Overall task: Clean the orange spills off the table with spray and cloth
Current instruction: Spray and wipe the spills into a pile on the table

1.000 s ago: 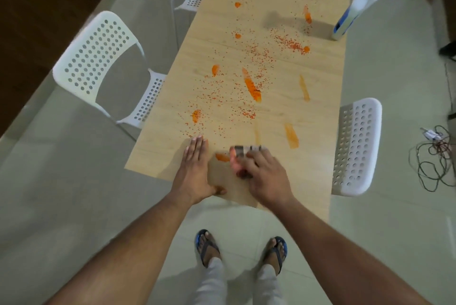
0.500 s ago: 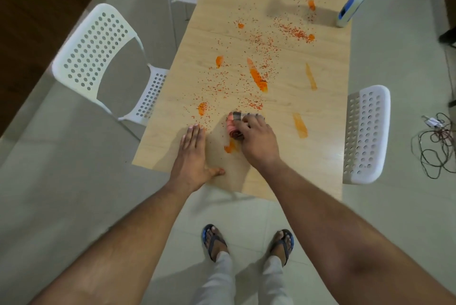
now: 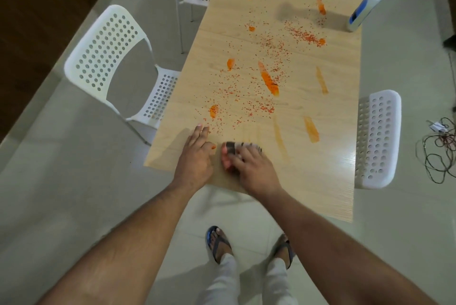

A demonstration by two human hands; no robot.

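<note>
Our right hand point(image 3: 249, 166) curls round the cloth point(image 3: 233, 154) near the surface point(image 3: 328, 176) edge; orange spills point(image 3: 267, 80) stretch lengthwise ahead; left hand point(image 3: 195, 156) lies flat, empty

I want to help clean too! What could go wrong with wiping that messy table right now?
1. The cloth under the right hand might smear the orange spills into streaks rather than lift them.
2. Orange crumbs lie close to the table edge near the left hand; wiping could push them onto the floor.
3. The spray bottle stands right at the far edge and might get knocked off.
</note>
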